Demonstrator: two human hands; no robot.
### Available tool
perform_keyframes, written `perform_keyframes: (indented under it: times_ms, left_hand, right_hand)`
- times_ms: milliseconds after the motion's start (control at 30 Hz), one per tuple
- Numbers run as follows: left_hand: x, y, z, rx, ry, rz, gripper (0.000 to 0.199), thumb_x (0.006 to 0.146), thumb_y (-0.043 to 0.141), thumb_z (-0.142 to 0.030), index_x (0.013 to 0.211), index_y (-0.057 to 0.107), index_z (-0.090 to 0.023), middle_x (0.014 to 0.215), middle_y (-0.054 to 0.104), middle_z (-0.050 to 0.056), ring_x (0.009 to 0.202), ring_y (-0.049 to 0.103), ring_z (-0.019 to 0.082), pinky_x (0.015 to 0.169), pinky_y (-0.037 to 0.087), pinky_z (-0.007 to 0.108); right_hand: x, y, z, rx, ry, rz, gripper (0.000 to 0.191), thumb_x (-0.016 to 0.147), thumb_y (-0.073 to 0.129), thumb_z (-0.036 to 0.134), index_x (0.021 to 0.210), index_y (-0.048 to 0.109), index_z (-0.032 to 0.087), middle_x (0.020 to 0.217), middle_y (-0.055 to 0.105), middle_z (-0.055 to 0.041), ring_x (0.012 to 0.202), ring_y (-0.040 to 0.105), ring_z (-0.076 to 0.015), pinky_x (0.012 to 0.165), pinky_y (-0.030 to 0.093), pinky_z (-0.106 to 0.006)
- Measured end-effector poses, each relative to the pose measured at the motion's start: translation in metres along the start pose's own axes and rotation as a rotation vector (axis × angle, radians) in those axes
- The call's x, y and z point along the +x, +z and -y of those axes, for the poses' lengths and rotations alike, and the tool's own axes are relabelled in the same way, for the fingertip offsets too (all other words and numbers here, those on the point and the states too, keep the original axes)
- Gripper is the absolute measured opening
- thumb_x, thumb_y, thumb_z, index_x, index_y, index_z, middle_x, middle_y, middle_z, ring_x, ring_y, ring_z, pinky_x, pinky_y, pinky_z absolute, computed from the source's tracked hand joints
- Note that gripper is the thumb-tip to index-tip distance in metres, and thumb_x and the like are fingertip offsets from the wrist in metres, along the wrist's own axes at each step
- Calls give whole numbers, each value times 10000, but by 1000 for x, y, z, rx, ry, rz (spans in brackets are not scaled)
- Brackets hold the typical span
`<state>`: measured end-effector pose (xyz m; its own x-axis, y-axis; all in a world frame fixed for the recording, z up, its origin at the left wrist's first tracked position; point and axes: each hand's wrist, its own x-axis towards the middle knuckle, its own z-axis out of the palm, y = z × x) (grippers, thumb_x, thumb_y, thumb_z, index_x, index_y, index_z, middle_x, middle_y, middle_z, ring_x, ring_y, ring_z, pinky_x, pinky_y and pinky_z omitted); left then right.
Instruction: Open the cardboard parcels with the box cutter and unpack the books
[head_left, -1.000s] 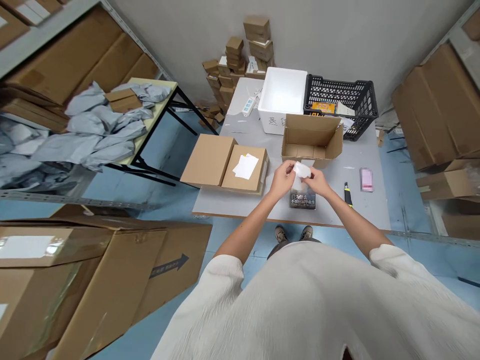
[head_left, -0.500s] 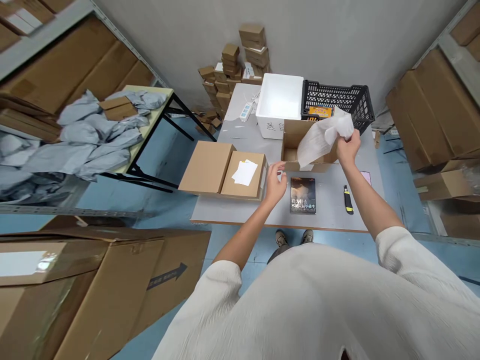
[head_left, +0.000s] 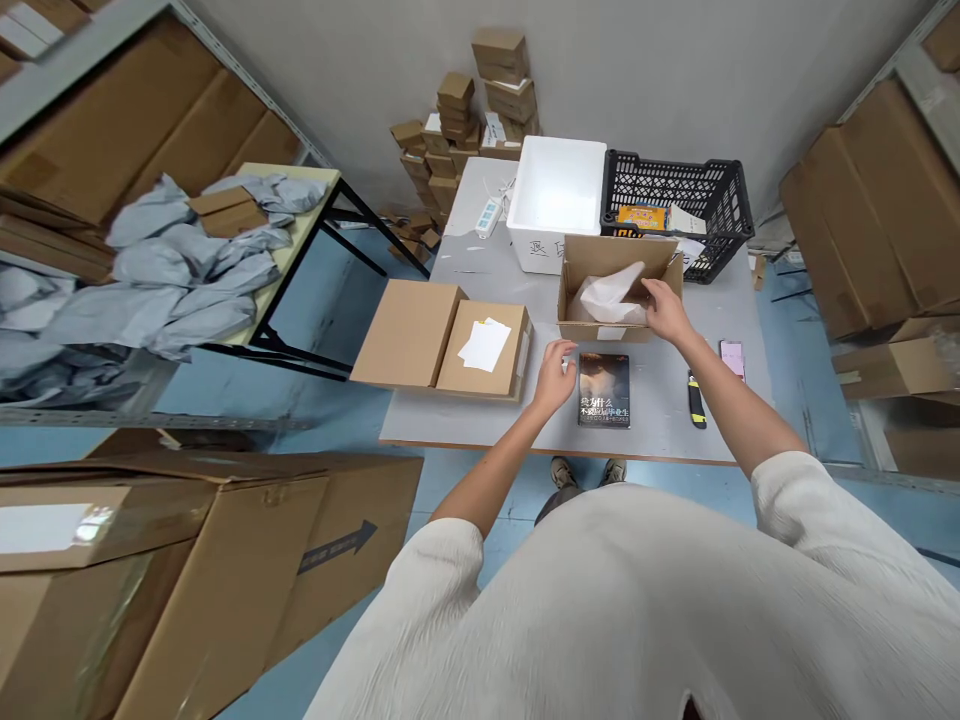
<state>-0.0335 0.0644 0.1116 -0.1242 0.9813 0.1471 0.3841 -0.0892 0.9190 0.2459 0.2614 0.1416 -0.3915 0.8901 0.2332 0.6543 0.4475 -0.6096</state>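
White wrapping material (head_left: pixel 609 296) lies inside an open cardboard box (head_left: pixel 596 332) near the middle of the table. Over the box's right side is my right hand (head_left: pixel 666 312), its fingertips at the edge of the wrapping; whether they pinch it is too small to tell. My left hand (head_left: pixel 555 377) hovers left of a dark-covered book (head_left: pixel 604 390), fingers apart and nothing in it. The book lies flat in front of the box.
Left on the table (head_left: pixel 450 425) are closed boxes (head_left: pixel 411 335) with white papers (head_left: pixel 485 345). A white bin (head_left: pixel 559 190) and black crate (head_left: pixel 675 175) stand behind. A yellow-black cutter (head_left: pixel 697 400) and phone (head_left: pixel 732 358) lie right.
My right hand has moved down and left, and the white wrapping it held up is now down inside the box. The phone is more fully visible. My left hand has barely moved.
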Motion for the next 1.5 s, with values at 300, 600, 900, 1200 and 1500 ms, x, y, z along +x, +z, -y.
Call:
perform_keyframes:
  times_ms: [300, 600, 900, 1200, 1500]
  left_hand:
    - [-10, 24, 23, 35, -95, 88, 382, 938, 565, -98, 1278, 680, -227, 1365, 670, 122, 1177, 707, 252, 1110, 563, 457]
    - [-26, 44, 41, 93, -249, 220, 431, 923, 592, -99, 1332, 682, -202, 1429, 688, 147, 1252, 710, 278, 1133, 551, 457]
    - [-50, 68, 74, 73, -527, 310, 418, 902, 654, -149, 1310, 692, -229, 1373, 767, 111, 1295, 715, 296, 1155, 534, 448]
    - [-63, 89, 90, 103, -743, 322, 602, 808, 796, -202, 1389, 642, -182, 1351, 776, 169, 1294, 719, 341, 1112, 514, 418]
    - [-66, 95, 105, 44, -773, 292, 587, 761, 806, -136, 1322, 642, -182, 1325, 758, 142, 1273, 705, 307, 1081, 506, 375]
  right_hand:
    - [-72, -13, 45, 108, -101, -166, 383, 1006, 559, 268, 1331, 761, 264, 1461, 698, -135, 1384, 643, -326, 1236, 503, -580]
    - [-158, 37, 30, 211, 62, 53, 341, 949, 565, 204, 1175, 814, 258, 1285, 771, -104, 1225, 713, -294, 1134, 570, -510]
    - [-213, 109, -11, 266, 586, 279, 365, 852, 643, 135, 1161, 822, 212, 1279, 813, -114, 1131, 770, -280, 1134, 579, -467]
    - [-225, 139, -6, 393, 830, 288, 549, 817, 724, 158, 1362, 746, 219, 1479, 746, -111, 1362, 709, -303, 1225, 520, -457]
    - [-223, 142, -13, 395, 925, 266, 532, 801, 753, 209, 1332, 731, 209, 1375, 784, -112, 1362, 690, -313, 1215, 510, -459]
